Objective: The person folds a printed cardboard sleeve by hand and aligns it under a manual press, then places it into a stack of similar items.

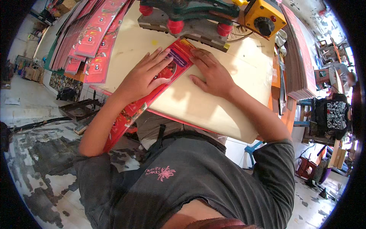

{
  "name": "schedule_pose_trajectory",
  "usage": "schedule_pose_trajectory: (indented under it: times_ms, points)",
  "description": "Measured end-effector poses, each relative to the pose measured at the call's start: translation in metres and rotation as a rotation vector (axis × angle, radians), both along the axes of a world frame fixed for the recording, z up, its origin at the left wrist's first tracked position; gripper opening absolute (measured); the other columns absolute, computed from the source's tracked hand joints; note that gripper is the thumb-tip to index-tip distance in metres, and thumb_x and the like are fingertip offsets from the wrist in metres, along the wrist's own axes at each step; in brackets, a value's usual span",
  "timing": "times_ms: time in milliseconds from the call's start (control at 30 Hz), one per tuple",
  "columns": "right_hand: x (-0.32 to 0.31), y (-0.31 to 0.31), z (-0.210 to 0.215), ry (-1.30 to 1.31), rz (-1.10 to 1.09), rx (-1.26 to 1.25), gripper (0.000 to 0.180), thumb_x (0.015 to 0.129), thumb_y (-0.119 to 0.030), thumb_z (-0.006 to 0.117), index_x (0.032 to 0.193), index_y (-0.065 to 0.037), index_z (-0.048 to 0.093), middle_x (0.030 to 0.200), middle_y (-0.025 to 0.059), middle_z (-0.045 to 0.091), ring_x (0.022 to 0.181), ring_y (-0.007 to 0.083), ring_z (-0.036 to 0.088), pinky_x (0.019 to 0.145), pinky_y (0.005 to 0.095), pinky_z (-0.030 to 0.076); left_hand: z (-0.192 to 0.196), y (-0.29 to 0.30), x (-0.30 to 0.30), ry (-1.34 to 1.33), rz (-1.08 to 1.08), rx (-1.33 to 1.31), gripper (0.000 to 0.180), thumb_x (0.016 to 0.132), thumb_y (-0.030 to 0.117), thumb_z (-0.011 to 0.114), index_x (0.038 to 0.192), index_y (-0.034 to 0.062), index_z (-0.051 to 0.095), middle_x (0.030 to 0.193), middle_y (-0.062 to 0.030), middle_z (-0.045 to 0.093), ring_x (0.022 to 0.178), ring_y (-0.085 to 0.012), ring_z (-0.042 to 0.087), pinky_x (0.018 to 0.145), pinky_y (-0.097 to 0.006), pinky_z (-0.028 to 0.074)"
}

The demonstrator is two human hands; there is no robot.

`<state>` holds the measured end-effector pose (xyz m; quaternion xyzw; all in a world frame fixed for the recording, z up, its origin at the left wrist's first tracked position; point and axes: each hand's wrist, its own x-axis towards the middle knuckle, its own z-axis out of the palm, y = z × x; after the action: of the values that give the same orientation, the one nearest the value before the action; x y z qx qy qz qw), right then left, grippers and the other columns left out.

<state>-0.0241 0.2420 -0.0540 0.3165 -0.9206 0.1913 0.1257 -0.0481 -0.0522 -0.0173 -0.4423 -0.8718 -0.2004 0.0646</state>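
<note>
A long red printed plastic packaging strip (134, 108) lies slanted across the cream work board (213, 105), its near end hanging past the board's front edge. My left hand (146, 73) rests on it with the fingers stretched out and apart. At the strip's far end, the fingertips of my right hand (213, 72) touch its right edge; that hand lies low over the board, fingers extended and thumb apart. Just beyond the far end stands a machine (198, 17) with a green frame, red knobs and a grey metal bar.
At the left lie fanned stacks of similar red printed strips (95, 42). A yellow control box (265, 19) with a black dial sits at the back right. Tall stacked sheets (299, 57) line the right side. A person (345, 76) is far off at the right.
</note>
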Motion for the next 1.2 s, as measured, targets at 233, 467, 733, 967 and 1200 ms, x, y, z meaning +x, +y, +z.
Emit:
schedule_pose_trajectory:
  times_ms: [233,467,733,967,1200]
  points:
    - [-0.001,0.005,-0.011,0.012,0.006,0.018,0.055,0.095,-0.026,0.069,0.141,0.001,0.057,0.150,0.0202,0.054,0.141,0.0340,0.051,0.118,0.0432,0.042,-0.044,0.017,0.007,-0.028,0.169,-0.104,0.067,0.101,0.031,0.062,0.158,0.0042,0.039,0.167,-0.0188,0.032,0.154,-0.0421,0.030,0.123,-0.061,0.026]
    - [-0.005,-0.003,-0.007,0.151,0.001,-0.009,0.049,0.099,-0.034,0.063,0.132,0.002,0.064,0.139,0.0185,0.064,0.132,0.0334,0.058,0.115,0.0432,0.045,-0.044,0.032,0.027,0.022,0.365,-0.085,0.065,0.100,0.033,0.063,0.152,-0.0008,0.044,0.162,-0.0224,0.037,0.150,-0.0440,0.035,0.121,-0.059,0.029]
    - [-0.001,-0.002,-0.005,0.025,-0.031,-0.059,0.049,0.095,-0.026,0.070,0.135,0.001,0.062,0.139,0.0201,0.063,0.132,0.0355,0.059,0.112,0.0437,0.047,-0.037,0.032,0.013,0.017,0.285,-0.036,0.068,0.095,0.038,0.070,0.145,-0.0038,0.050,0.160,-0.0248,0.037,0.151,-0.0432,0.034,0.120,-0.063,0.029]
    - [0.001,-0.003,-0.006,0.068,-0.093,-0.038,0.048,0.095,-0.030,0.069,0.130,0.001,0.064,0.134,0.0218,0.065,0.126,0.0365,0.062,0.108,0.0438,0.050,-0.044,0.035,-0.017,0.019,0.153,0.075,0.081,0.090,0.045,0.074,0.151,-0.0001,0.043,0.159,-0.0253,0.039,0.152,-0.0388,0.034,0.121,-0.062,0.029]
    - [0.000,-0.003,-0.006,0.045,-0.099,-0.049,0.049,0.094,-0.028,0.069,0.133,0.001,0.062,0.135,0.0226,0.064,0.126,0.0374,0.062,0.108,0.0447,0.051,-0.047,0.042,-0.011,0.097,0.190,0.017,0.081,0.090,0.049,0.072,0.150,0.0012,0.046,0.156,-0.0278,0.042,0.149,-0.0399,0.038,0.122,-0.058,0.030]
